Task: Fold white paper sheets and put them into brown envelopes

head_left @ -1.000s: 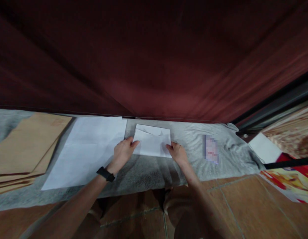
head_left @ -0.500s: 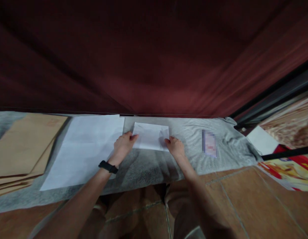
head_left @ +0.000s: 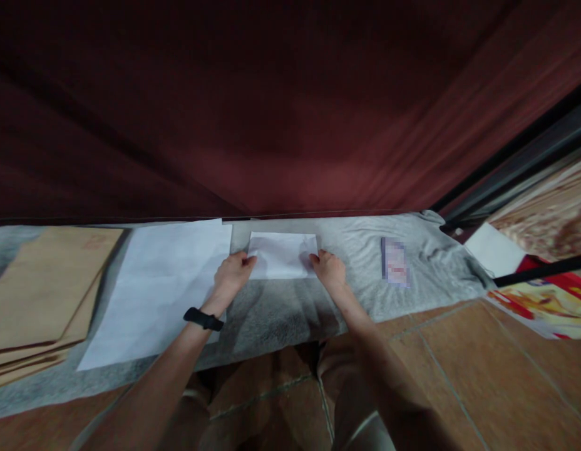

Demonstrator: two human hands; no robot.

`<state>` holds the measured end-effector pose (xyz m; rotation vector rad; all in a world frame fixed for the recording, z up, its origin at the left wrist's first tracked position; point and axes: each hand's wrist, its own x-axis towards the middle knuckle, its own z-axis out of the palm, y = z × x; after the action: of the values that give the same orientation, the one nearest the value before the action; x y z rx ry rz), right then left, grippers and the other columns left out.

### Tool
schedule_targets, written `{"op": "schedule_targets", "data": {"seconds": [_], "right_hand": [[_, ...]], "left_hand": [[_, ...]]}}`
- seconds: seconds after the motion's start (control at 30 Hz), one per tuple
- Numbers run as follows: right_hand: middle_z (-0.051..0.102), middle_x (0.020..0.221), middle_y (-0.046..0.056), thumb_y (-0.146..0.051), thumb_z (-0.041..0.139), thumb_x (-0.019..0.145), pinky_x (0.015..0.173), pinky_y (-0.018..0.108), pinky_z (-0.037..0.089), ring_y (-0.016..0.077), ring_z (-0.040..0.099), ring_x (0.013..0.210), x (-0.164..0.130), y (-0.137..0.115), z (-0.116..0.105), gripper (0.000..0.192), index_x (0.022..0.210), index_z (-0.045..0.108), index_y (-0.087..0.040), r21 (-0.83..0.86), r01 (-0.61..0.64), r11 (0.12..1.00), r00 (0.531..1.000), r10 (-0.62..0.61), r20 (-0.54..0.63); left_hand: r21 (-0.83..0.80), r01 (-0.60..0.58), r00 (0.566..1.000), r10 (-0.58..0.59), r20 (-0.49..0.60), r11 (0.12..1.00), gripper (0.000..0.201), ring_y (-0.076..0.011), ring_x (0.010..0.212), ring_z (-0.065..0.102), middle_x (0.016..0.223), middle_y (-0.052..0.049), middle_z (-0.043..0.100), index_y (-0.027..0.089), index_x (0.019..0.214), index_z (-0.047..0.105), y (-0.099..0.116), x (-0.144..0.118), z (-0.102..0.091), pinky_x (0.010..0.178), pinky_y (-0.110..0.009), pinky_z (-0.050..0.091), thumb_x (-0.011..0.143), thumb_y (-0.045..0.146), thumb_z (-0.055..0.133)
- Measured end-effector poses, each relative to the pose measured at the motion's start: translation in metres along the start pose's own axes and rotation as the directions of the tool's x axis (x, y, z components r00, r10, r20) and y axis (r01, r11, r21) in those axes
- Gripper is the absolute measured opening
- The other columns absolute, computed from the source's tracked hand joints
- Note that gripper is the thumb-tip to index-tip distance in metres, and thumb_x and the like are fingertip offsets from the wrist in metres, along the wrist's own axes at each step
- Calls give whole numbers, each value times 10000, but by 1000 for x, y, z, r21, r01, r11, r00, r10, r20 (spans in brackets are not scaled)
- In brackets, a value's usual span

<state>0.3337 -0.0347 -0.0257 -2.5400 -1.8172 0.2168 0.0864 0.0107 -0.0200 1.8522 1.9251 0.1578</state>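
Note:
A small folded white paper lies between my hands, over the grey cloth. My left hand pinches its left edge, thumb on top. At the right edge my right hand grips it the same way, with the fingers partly hidden. Just left of my left hand is a large white paper sheet, laid flat and partly covered by my wrist. A small pixelated rectangular item rests on the cloth to the right of my right hand.
Brown envelopes are stacked at the far left. A dark red curtain hangs along the back edge. To the right are a black bar, a white item and a red and yellow printed package. Brown floor tiles lie in front.
The view has tilted slightly. Both hands keep their hold on the folded paper, which looks flatter and more level now.

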Motion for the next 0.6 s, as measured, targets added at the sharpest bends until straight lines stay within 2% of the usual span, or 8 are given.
{"op": "schedule_targets", "data": {"seconds": [0.27, 0.6], "right_hand": [[737, 1015, 200, -427, 398, 1050, 794, 335, 521, 277, 724, 948, 1, -2, 7, 429, 1187, 645, -104, -19, 25, 1000, 997, -26, -67], [730, 997, 219, -407, 356, 1059, 774, 345, 519, 283, 721, 916, 3, -7, 10, 454, 1256, 584, -67, -38, 28, 999, 994, -32, -100]], "left_hand": [[-37, 39, 999, -39, 19, 999, 366, -236, 929, 701, 979, -68, 774, 231, 956, 716, 1, 2, -1, 683, -275, 454, 897, 487, 462], [49, 67, 998, -68, 15, 997, 359, -276, 982, 704, 1007, -93, 765, 239, 982, 707, 7, -1, -2, 726, -314, 479, 909, 468, 439]]}}
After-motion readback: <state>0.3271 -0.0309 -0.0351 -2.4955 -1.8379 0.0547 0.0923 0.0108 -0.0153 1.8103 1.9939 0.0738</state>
